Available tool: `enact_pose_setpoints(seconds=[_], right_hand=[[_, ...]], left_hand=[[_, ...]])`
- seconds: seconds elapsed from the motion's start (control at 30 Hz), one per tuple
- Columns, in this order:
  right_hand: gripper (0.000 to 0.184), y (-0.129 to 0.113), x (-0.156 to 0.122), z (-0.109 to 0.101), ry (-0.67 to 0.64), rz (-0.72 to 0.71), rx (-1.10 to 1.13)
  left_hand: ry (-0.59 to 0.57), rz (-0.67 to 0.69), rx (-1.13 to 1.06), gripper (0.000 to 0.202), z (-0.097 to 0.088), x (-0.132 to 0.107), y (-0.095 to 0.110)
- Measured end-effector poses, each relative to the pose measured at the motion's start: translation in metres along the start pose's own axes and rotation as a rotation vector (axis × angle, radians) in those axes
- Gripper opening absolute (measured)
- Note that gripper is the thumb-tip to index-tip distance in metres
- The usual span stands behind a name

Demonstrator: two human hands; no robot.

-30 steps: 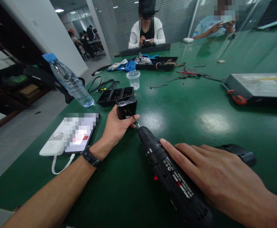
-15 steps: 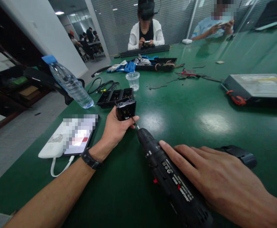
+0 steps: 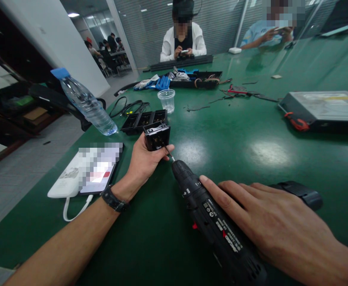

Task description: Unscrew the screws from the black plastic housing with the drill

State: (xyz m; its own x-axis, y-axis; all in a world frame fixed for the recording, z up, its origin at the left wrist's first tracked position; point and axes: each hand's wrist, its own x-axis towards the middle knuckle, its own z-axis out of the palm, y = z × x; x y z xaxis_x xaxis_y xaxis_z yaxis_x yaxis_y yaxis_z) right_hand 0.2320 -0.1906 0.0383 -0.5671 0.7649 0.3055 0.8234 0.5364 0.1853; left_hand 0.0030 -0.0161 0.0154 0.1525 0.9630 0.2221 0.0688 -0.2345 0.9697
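The left hand [image 3: 145,159] grips a small black housing [image 3: 157,136] from below, fingers and thumb closed around it. It holds the housing tilted just above the bench [image 3: 236,135], open face turned toward the wearer. A dark watch [image 3: 114,200] sits on that wrist. The right hand [image 3: 269,222] lies over the back of a black cordless drill [image 3: 212,222] and grasps it, with the fingers stretched forward along the body. The drill points toward eleven o'clock, and its bit [image 3: 169,154] reaches into the lower edge of the housing, right by the left thumb.

Just beyond the housing, at twelve o'clock, a row of similar black housings [image 3: 144,119] rests on the bench, with a clear plastic cup [image 3: 166,100] a little farther on. At nine o'clock from the left hand a phone lies on a white power bank [image 3: 69,178]. A water bottle [image 3: 87,105] with a blue cap leans at ten o'clock. Well off at two o'clock sits a flat metal drive [image 3: 325,107] with an orange-handled tool [image 3: 296,123] beside it. At the far edge lie a black tray [image 3: 196,79] of parts and blue gloves [image 3: 162,82], and a person in white [image 3: 182,39] sits behind them.
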Motion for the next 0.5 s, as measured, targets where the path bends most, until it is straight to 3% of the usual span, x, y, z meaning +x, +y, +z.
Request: enact_pose_setpoints(seconds=[0.5], right_hand=[[0.078, -0.0010, -0.0002, 0.0015, -0.002, 0.003, -0.014]], left_hand=[[0.003, -0.011, -0.018, 0.047, -0.0001, 0.0002, -0.0011]])
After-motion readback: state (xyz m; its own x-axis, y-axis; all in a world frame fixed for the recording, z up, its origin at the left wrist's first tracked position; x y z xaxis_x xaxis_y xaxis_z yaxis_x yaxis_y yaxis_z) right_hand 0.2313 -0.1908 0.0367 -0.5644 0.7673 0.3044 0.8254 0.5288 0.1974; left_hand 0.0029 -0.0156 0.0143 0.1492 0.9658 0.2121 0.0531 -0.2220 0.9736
